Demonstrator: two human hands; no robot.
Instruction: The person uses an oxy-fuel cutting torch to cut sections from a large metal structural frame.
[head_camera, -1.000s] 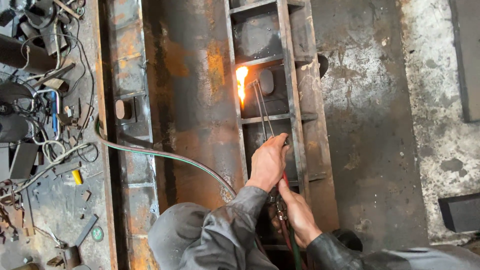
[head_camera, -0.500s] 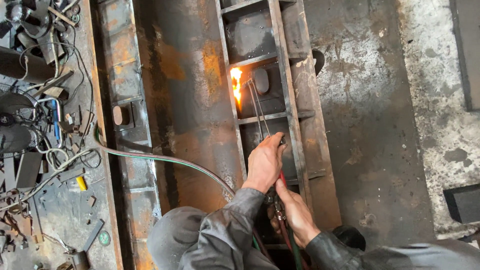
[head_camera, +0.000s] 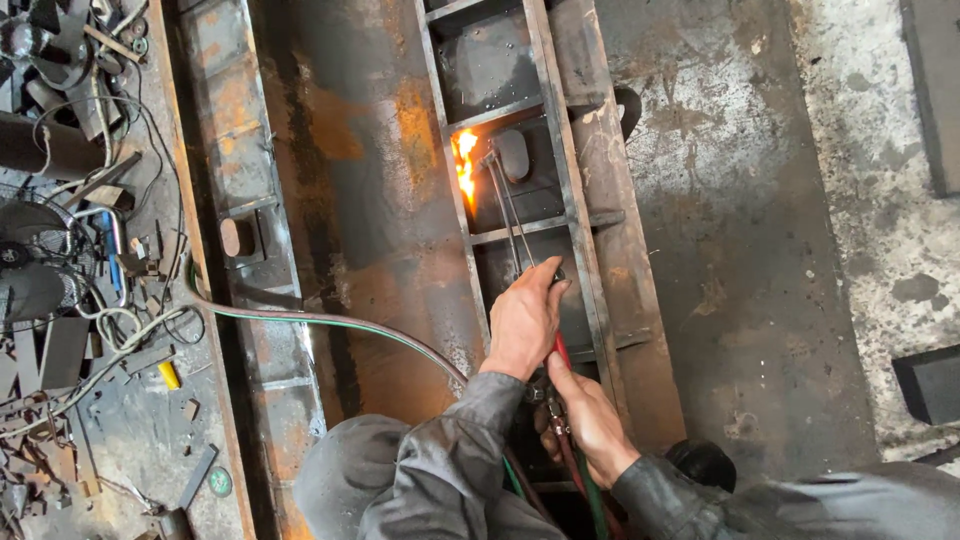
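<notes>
shifted little since earlier frame; left hand (head_camera: 522, 322) and right hand (head_camera: 590, 420) fingers wrapped round cutting torch (head_camera: 512, 215), flame (head_camera: 465, 165) on steel frame (head_camera: 545, 120).

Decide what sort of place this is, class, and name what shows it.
Most likely a metal fabrication workshop: a lit cutting torch over a rusty steel frame, gas hoses, and scrap and cables alongside.

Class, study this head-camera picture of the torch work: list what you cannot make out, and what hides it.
Head view only:
- Cutting torch valves: covered by the left hand and right hand.
- Torch tip: lost in the flame glare.
- Hose source: hidden among the bench clutter.
- Steel frame far end: cut off by the top edge.
</notes>
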